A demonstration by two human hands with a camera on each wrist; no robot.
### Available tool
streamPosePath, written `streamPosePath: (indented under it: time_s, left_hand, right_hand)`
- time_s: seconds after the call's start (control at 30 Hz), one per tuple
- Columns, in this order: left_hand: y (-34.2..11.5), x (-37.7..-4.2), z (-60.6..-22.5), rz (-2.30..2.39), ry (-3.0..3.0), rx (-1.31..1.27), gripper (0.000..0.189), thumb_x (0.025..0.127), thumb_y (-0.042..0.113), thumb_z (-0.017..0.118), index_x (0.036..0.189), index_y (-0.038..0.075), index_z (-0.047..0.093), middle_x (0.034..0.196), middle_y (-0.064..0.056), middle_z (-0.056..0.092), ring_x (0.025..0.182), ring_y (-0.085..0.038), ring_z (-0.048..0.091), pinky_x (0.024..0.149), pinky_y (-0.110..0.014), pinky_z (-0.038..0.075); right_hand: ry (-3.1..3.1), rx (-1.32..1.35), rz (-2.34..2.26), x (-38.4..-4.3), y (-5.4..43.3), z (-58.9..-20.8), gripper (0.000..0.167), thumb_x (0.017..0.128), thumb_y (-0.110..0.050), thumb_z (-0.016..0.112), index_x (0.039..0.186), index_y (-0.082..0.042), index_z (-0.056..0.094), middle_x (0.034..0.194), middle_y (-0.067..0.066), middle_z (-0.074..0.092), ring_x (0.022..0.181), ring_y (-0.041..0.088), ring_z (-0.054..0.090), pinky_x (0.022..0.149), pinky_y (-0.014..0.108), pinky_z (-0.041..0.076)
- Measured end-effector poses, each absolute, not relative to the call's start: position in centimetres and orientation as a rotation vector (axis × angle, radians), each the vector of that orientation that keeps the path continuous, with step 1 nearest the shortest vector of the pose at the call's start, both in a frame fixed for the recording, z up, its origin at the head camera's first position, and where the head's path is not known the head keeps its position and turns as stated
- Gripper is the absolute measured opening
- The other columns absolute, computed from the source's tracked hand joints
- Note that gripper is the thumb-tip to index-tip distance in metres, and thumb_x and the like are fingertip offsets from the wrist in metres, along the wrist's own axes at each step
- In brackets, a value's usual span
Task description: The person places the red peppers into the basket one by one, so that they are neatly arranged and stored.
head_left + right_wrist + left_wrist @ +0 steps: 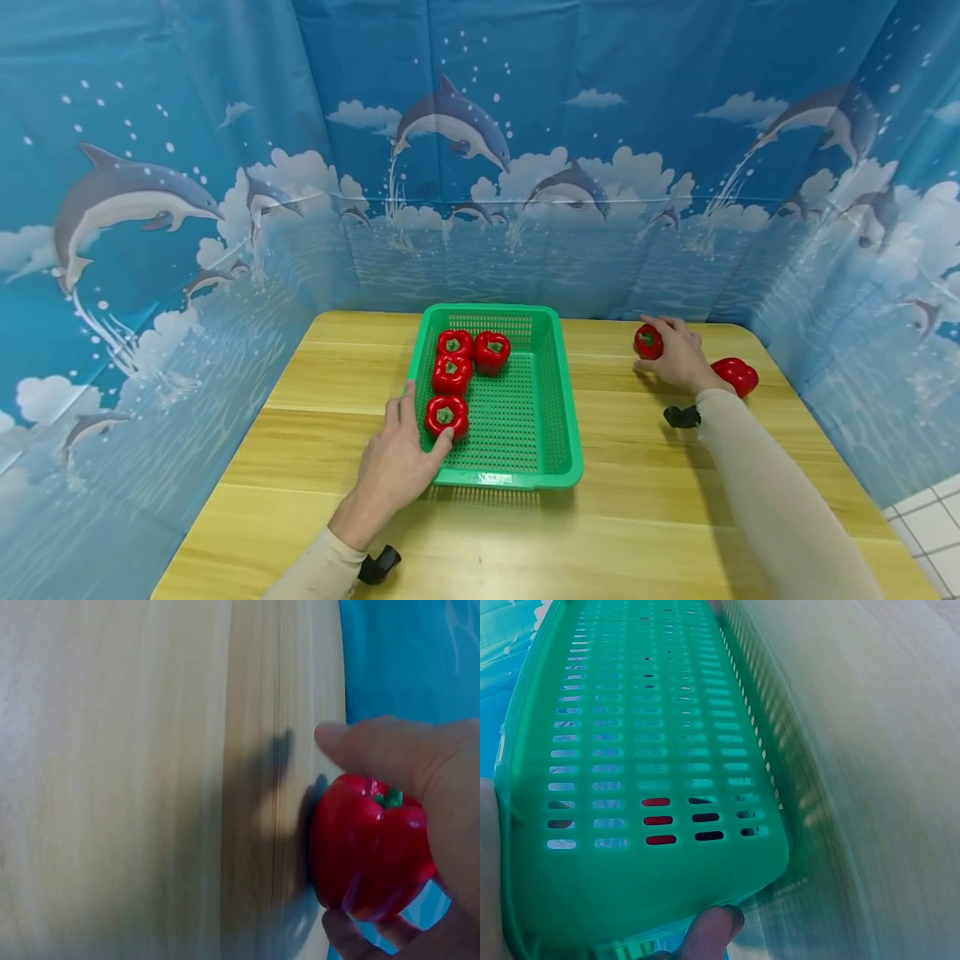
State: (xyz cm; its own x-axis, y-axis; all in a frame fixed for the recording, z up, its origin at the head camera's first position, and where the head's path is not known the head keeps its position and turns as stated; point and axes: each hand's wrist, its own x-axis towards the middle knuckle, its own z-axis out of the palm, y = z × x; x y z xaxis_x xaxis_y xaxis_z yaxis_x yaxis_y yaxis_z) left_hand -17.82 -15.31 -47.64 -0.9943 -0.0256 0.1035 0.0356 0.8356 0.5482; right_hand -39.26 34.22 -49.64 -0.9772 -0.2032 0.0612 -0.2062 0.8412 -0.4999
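Note:
In the head view a green plastic basket (567, 417) stands mid-table with several red bell peppers (452, 375) along its left side. My left hand (401, 454) holds the basket's near left corner, fingers along the side rim and thumb over the front rim beside the nearest pepper. A fingertip (709, 934) shows at the basket's edge in the left wrist view. At the far right, my right hand (678, 354) is spread around another red bell pepper (367, 847) on the table. Its thumb (375, 746) stands a little off that pepper, while fingertips lie at the opposite side.
One more red bell pepper (735, 377) lies on its side by my right wrist. Blue curtains (480, 250) with dolphins hang behind and beside the wooden table (300, 483). Black wrist mounts (681, 417) stick out under both arms.

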Motion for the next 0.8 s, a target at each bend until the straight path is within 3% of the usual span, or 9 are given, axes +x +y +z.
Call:
streamPosePath:
  time_s: [0.3, 0.8]
  left_hand:
    - [-15.3, -17.9, -47.6, -0.871, -2.906, -0.009, 0.108, 0.109, 0.053, 0.072, 0.186, 0.001, 0.018, 0.169, -0.030, 0.051, 0.056, -0.021, 0.049, 0.050, -0.033, 0.043]
    - [-15.3, -17.8, -47.7, -0.876, -2.893, -0.024, 0.107, 0.109, 0.053, 0.073, 0.185, 0.001, 0.019, 0.168, -0.030, 0.052, 0.058, -0.022, 0.051, 0.052, -0.033, 0.044]
  right_hand:
    - [-3.004, 0.346, 0.812, -38.4, 33.6, -49.3, 0.079, 0.107, -0.010, 0.085, 0.175, -0.003, 0.044, 0.166, 0.047, 0.037, 0.145, 0.076, 0.045, 0.115, 0.086, 0.051]
    - [-2.971, 0.349, 0.831, -38.1, 33.4, -49.5, 0.078, 0.102, -0.011, 0.090, 0.169, -0.002, 0.050, 0.162, 0.046, 0.041, 0.141, 0.071, 0.055, 0.116, 0.084, 0.053]
